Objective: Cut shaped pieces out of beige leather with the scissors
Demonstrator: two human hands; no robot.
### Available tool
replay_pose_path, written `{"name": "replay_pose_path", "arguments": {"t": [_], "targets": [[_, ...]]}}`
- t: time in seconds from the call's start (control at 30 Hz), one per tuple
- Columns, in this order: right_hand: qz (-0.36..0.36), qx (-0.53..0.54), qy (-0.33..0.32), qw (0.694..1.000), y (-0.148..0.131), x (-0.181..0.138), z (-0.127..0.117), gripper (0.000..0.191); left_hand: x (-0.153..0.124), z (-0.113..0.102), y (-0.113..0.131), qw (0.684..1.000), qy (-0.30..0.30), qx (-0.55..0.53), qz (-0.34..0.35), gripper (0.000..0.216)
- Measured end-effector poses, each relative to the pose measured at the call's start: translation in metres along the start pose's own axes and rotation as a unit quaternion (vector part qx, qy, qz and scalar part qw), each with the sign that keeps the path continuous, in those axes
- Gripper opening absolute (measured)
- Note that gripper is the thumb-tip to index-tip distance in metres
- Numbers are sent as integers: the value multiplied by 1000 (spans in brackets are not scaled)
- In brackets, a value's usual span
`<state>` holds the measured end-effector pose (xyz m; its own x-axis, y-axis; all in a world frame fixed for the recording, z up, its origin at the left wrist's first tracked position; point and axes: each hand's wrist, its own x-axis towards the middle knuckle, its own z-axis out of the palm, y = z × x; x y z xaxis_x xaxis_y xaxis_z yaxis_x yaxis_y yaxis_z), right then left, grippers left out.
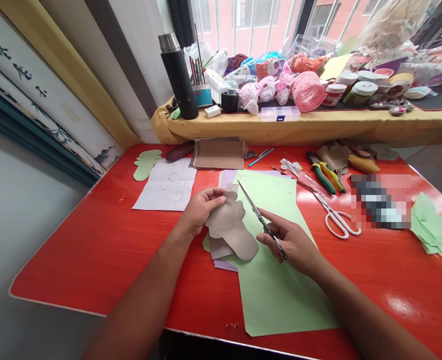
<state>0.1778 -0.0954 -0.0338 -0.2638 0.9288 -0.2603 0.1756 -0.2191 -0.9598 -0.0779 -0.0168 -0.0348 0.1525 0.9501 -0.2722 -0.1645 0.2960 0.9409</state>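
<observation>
Beige and leather-like, a cutout [239, 235] was pinched mid-frame in the grip of the left hand [203, 209]; beside it, the right hand [290, 242] had its grip around metal scissors [260, 218] above green paper [281, 300].

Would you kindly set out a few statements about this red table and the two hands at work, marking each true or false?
1. The left hand holds a greyish cut piece. True.
2. The white-handled scissors are in the right hand. False: they lie on the red table, and that hand holds metal scissors.
3. The black flask stands on the cloth-covered ledge. True.
4. The large green sheet lies left of the white paper. False: it lies to the right of it.
</observation>
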Motion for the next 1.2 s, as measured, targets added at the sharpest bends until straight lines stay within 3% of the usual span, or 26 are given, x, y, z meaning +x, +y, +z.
{"name": "replay_pose_path", "arguments": {"t": [0.23,0.37,0.67,0.9,0.97,1.03,1.1,1.2], "targets": [[-7,8,47,999,-1,1,4,92,-9,8,5,996,-23,56,65,25],[-48,14,87,995,-2,1,6,88,-18,19,2,985,-49,119,112,16],[-93,26,100,990,5,2,5,82,-30,39,-6,925,-137,267,231,15],[-110,-16,76,991,7,2,8,75,-35,45,-10,928,-166,273,192,16],[-116,-34,72,990,6,2,11,72,-33,51,-4,937,-135,267,178,14],[-109,-26,76,991,4,1,12,71,-34,53,5,948,-62,253,182,11],[-97,6,86,991,3,2,11,71,-47,44,11,960,4,203,192,14],[-81,60,116,988,4,5,4,74,-101,7,-2,983,-57,139,109,26]]}}
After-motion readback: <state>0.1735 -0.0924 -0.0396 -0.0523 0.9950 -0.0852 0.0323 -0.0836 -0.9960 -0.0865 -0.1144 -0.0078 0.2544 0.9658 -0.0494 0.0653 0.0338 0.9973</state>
